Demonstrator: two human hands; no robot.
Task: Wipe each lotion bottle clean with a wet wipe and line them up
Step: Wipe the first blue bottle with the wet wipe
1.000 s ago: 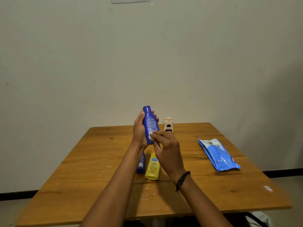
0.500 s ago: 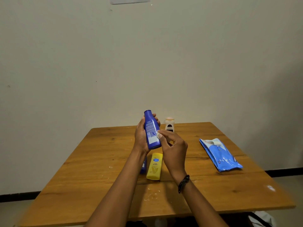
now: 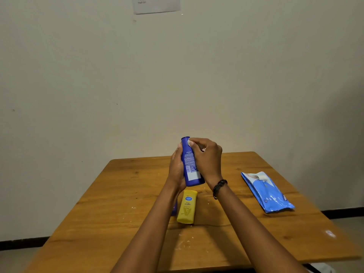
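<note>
My left hand [image 3: 177,168] grips a dark blue lotion bottle [image 3: 190,166] upright above the wooden table [image 3: 118,203], its printed back label facing me. My right hand [image 3: 206,156] presses a small white wet wipe [image 3: 190,143] against the bottle's neck just under the cap. A yellow lotion bottle [image 3: 187,206] lies flat on the table below my hands. Beside it, a sliver of another blue bottle [image 3: 174,209] shows, mostly hidden by my left forearm. The white bottle seen earlier at the back is hidden behind my right hand.
A blue pack of wet wipes [image 3: 266,192] lies on the right side of the table. The table's far edge stands against a plain wall with a paper notice [image 3: 156,3] high up. White specks dot the near tabletop.
My right hand slid the wipe up from the bottle's lower label to its neck. The bottle tipped a little more upright and the camera view rose slightly.
</note>
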